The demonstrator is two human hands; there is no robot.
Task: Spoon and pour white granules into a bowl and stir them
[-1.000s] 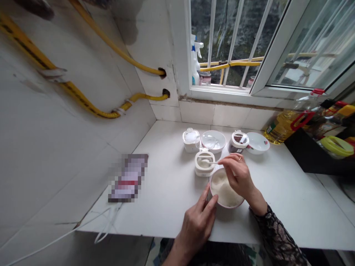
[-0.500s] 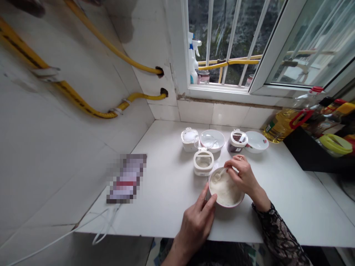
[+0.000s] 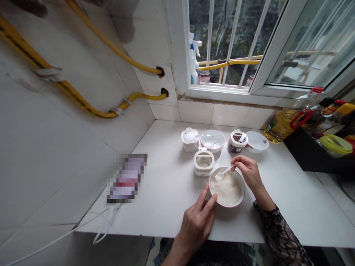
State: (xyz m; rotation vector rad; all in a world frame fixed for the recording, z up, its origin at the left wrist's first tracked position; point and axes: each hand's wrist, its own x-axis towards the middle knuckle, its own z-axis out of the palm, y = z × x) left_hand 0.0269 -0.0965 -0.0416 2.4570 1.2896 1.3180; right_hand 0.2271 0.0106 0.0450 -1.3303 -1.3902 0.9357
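Observation:
A bowl [image 3: 227, 190] of white powdery stuff stands near the counter's front edge. My left hand [image 3: 197, 218] rests against the bowl's left side, its index finger and thumb at the rim. Between the fingertips of my right hand [image 3: 247, 173] is the handle of a small white spoon [image 3: 222, 175], whose tip lies over the powder at the upper left of the bowl. Just behind the bowl sits a square container [image 3: 203, 168] with its clear lid raised.
Farther back are a jar of white grains [image 3: 190, 145], a white bowl [image 3: 219, 144], a jar of dark contents [image 3: 236, 147] and another bowl [image 3: 256, 146]. An oil bottle [image 3: 277, 127] and a black condiment box [image 3: 301, 151] stand right. A blurred-out object [image 3: 127, 181] lies left.
My right hand has moved a little right, and its fingers hold the spoon farther from the bowl. More of the spoon's handle shows now. My left hand has stayed at the bowl.

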